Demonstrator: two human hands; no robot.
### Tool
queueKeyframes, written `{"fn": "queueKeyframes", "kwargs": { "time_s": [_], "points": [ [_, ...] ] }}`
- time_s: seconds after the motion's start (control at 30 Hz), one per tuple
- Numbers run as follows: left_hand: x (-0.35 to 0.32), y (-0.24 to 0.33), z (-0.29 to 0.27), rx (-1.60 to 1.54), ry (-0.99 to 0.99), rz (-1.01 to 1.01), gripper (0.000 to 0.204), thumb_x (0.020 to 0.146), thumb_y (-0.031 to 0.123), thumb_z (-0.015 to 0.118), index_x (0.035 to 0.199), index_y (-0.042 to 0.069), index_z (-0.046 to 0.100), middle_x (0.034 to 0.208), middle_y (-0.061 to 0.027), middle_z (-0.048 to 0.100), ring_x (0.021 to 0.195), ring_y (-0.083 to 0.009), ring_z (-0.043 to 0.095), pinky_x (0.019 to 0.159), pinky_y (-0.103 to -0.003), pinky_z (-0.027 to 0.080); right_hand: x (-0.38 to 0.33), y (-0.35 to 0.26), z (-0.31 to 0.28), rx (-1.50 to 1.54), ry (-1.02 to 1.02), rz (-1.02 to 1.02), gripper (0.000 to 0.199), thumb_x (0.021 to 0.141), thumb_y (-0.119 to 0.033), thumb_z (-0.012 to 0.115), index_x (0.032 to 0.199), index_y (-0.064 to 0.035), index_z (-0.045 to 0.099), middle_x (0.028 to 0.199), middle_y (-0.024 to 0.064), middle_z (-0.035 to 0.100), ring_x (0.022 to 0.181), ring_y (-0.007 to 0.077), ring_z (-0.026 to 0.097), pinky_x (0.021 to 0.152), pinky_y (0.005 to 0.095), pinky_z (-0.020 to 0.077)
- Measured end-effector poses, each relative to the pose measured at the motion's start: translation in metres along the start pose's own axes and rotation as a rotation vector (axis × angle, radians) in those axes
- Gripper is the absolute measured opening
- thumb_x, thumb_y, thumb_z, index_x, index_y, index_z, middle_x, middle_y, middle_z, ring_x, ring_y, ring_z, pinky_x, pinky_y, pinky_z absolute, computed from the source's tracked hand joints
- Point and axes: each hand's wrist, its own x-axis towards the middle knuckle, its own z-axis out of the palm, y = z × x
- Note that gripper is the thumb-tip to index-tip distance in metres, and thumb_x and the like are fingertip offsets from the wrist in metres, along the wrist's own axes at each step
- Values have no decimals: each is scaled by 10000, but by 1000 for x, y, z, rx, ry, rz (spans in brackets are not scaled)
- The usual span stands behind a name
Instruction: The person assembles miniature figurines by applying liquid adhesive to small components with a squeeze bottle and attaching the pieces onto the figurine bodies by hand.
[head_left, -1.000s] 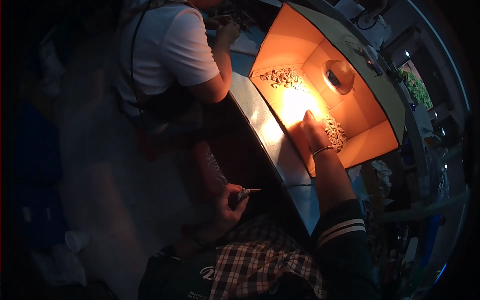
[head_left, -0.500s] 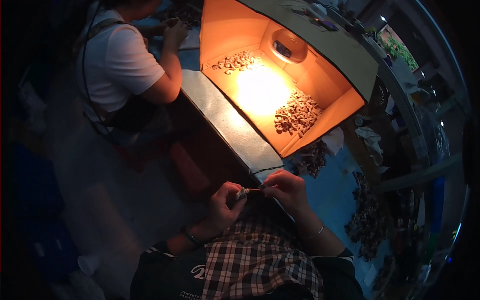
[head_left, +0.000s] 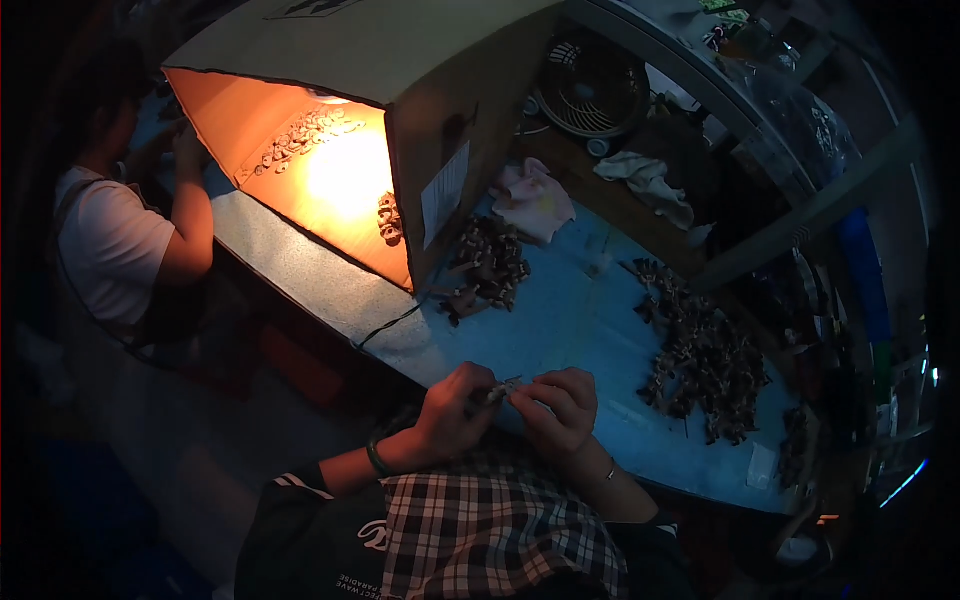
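Note:
In front of the plaid apron, my left hand (head_left: 455, 408) is closed in a pinch around a small pale piece (head_left: 509, 386) with dark patches. What kind of piece it is, I cannot make out in the dim light. My right hand (head_left: 562, 408) meets it from the other side, thumb and fingers pressed together at the piece's edge. Whatever the right fingertips grip is hidden. Both hands are above the near edge of the blue table (head_left: 590, 350).
Small dark pieces lie in a heap (head_left: 485, 265) beside the lamp-lit cardboard box (head_left: 450, 150) and in a larger pile (head_left: 705, 365) at right. A crumpled pink cloth (head_left: 535, 200), a fan (head_left: 593, 88) and a cable (head_left: 392, 325) are nearby. A co-worker (head_left: 125, 235) sits at left.
My view has swung right, so the box and co-worker appear farther left. My hands have come closer together, and the thin orange-brown stick between them no longer shows.

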Motion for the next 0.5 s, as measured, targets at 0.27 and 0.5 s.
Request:
{"fn": "queueKeyframes", "kwargs": {
  "time_s": [0.27, 0.5],
  "points": [
    [19, -6, 38, 35, -104, 90, 329, 710, -56, 680, 972, 20, 496, 905, -131, 564, 729, -274, 613, 615, -333, 499, -30, 18, -24, -53, 7, 85, 239, 628, -105, 660, 865, -83, 669, 904, 25, 635, 825, 203, 592, 719, 346, 434],
    [24, -12, 53, 90, -152, 101, 360, 668, -48, 690, 961, 24, 494, 929, -128, 570, 708, -283, 600, 607, -338, 491, -44, 28, -27, -67, 19, 116, 273, 584, -113, 656, 853, -70, 678, 897, 23, 649, 807, 198, 595, 708, 339, 429]
  ]
}}
